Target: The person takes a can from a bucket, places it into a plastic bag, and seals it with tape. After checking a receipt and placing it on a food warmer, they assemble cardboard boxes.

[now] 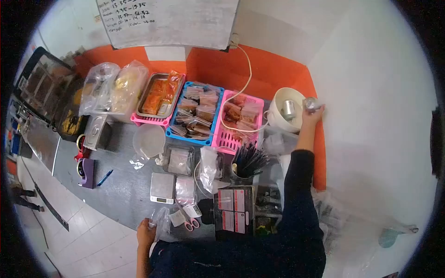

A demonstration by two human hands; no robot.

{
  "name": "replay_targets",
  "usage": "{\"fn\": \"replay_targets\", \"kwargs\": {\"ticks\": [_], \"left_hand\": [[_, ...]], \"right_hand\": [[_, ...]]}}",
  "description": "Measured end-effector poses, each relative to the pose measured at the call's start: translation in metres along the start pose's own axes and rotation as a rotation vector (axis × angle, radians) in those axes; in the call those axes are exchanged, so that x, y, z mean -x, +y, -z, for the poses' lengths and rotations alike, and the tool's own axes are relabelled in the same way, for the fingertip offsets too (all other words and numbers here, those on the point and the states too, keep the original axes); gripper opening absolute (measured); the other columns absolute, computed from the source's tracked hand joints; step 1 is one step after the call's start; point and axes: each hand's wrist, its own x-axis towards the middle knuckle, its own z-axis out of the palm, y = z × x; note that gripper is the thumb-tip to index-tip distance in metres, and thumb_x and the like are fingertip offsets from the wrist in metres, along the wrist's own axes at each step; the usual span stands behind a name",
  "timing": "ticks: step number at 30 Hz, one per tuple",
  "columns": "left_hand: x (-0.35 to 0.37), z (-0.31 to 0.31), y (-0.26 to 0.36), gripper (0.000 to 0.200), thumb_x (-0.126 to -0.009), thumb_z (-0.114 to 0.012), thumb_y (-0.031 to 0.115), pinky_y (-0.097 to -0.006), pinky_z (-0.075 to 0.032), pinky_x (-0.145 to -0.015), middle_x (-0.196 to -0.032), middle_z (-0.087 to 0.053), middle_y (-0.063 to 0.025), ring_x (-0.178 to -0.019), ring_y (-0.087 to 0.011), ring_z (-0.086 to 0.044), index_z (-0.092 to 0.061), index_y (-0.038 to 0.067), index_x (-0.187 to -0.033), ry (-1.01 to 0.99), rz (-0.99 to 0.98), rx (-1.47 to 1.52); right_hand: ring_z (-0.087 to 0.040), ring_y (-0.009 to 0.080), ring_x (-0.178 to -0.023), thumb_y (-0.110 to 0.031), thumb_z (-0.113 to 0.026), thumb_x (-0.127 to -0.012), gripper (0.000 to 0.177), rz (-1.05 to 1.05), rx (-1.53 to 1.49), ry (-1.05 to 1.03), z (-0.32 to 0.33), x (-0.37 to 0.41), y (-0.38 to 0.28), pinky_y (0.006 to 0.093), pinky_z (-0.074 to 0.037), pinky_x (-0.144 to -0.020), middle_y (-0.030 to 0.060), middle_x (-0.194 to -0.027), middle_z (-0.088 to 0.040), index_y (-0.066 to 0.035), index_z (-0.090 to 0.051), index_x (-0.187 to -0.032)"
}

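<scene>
My left hand (pixel 146 233) is closed on a clear plastic bag (pixel 162 221) at the front edge of the table. Stretched out to the far right, my right hand (pixel 313 116) grips a small shiny metal cup (pixel 311 104) at the rim of a white bucket (pixel 274 119). Inside that bucket lies another metal container (pixel 289 109). Closest to my left hand are pink-handled scissors (pixel 190 223), a small digital scale (pixel 162 187) and a pack of clear bags (pixel 185 189).
Along the back stand a pink basket (pixel 226 139) and a blue basket (pixel 192 138) of filled packets, plus a steel tray (pixel 147 113) with orange packets. A tape dispenser (pixel 86 173) and blue pen (pixel 105 177) lie left. A white cable (pixel 250 69) hangs down the wall.
</scene>
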Motion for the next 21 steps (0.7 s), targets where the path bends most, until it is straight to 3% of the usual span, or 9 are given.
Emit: {"fn": "replay_targets", "kwargs": {"ticks": [2, 6, 9, 10, 14, 17, 18, 19, 21], "left_hand": [[-0.002, 0.002, 0.005, 0.026, -0.071, -0.067, 0.016, -0.0451, -0.046, -0.069, -0.086, -0.061, -0.0193, -0.080, -0.0382, -0.059, -0.057, 0.003, -0.091, 0.024, 0.033, 0.009], [-0.006, -0.001, 0.013, 0.025, -0.071, -0.067, 0.015, -0.0452, -0.046, -0.069, -0.085, -0.061, -0.0197, -0.080, -0.0389, -0.058, -0.057, 0.002, -0.090, 0.066, -0.053, 0.018], [-0.003, 0.002, 0.011, 0.026, -0.070, -0.067, 0.015, -0.0452, -0.046, -0.069, -0.085, -0.060, -0.0199, -0.080, -0.0392, -0.058, -0.056, 0.002, -0.090, -0.001, 0.007, 0.067], [-0.003, -0.002, 0.001, 0.027, -0.070, -0.067, 0.015, -0.0452, -0.046, -0.069, -0.085, -0.061, -0.0199, -0.080, -0.0394, -0.058, -0.056, 0.002, -0.091, 0.025, -0.018, 0.038], [-0.001, 0.002, 0.006, 0.029, -0.070, -0.068, 0.015, -0.0453, -0.046, -0.069, -0.086, -0.061, -0.0198, -0.081, -0.0402, -0.058, -0.056, 0.001, -0.091, 0.035, 0.036, 0.010], [-0.001, -0.006, -0.005, 0.028, -0.070, -0.068, 0.015, -0.0455, -0.046, -0.069, -0.086, -0.061, -0.0202, -0.081, -0.0407, -0.057, -0.055, 0.001, -0.090, 0.063, -0.024, -0.004], [-0.002, -0.009, -0.001, 0.028, -0.070, -0.068, 0.015, -0.0455, -0.046, -0.069, -0.086, -0.061, -0.0202, -0.081, -0.0407, -0.057, -0.055, 0.001, -0.090, 0.058, -0.018, 0.000], [0.000, -0.007, 0.000, 0.028, -0.070, -0.068, 0.015, -0.0455, -0.046, -0.069, -0.087, -0.061, -0.0203, -0.081, -0.0403, -0.058, -0.055, 0.001, -0.090, 0.056, -0.030, 0.001], [-0.003, -0.006, 0.004, 0.028, -0.069, -0.068, 0.015, -0.0454, -0.046, -0.069, -0.087, -0.061, -0.0204, -0.081, -0.0400, -0.058, -0.055, 0.001, -0.089, 0.063, -0.054, 0.008]], "right_hand": [[-0.051, 0.0345, -0.104, -0.036, -0.065, -0.078, 0.047, -0.369, -0.415, 0.093, -0.001, -0.010, -0.008, 0.0276, -0.049, -0.055, 0.0122, -0.114, -0.047, -0.012, -0.047, -0.114], [-0.050, 0.0377, -0.101, -0.042, -0.058, -0.080, 0.045, -0.273, 0.035, -0.120, -0.018, 0.027, -0.012, 0.0241, -0.045, -0.049, 0.0140, -0.112, -0.046, -0.009, -0.050, -0.109], [-0.053, 0.0270, -0.084, -0.029, -0.056, -0.080, 0.027, -0.439, -0.242, 0.173, -0.002, -0.006, -0.005, 0.0263, -0.045, -0.054, 0.0122, -0.092, -0.053, -0.004, -0.055, -0.090], [-0.052, 0.0243, -0.078, -0.027, -0.057, -0.078, 0.023, -0.492, -0.095, -0.152, -0.001, 0.002, -0.009, 0.0293, -0.046, -0.056, 0.0104, -0.083, -0.053, -0.005, -0.055, -0.085], [-0.052, 0.0237, -0.075, -0.027, -0.057, -0.077, 0.023, -0.320, -0.135, -0.014, 0.009, 0.008, 0.001, 0.0298, -0.046, -0.054, 0.0104, -0.080, -0.052, -0.005, -0.056, -0.085], [-0.052, 0.0243, -0.066, -0.035, -0.067, -0.074, 0.036, -0.472, 0.194, -0.231, 0.002, 0.002, -0.003, 0.0317, -0.046, -0.055, 0.0095, -0.085, -0.053, -0.007, -0.055, -0.094], [-0.052, 0.0205, -0.074, -0.039, -0.070, -0.069, 0.050, -0.453, 0.521, -0.269, 0.003, 0.007, -0.011, 0.0342, -0.043, -0.055, 0.0056, -0.086, -0.056, -0.007, -0.053, -0.103], [-0.052, 0.0205, -0.074, -0.039, -0.070, -0.069, 0.050, -0.465, 0.529, -0.250, 0.018, 0.000, -0.003, 0.0342, -0.043, -0.055, 0.0056, -0.086, -0.056, -0.007, -0.053, -0.103], [-0.058, 0.0260, -0.084, -0.042, -0.077, -0.059, 0.065, 0.266, 1.404, -0.154, 0.014, -0.015, 0.011, 0.0381, -0.048, -0.066, 0.0103, -0.095, -0.059, -0.005, -0.051, -0.106]]}}
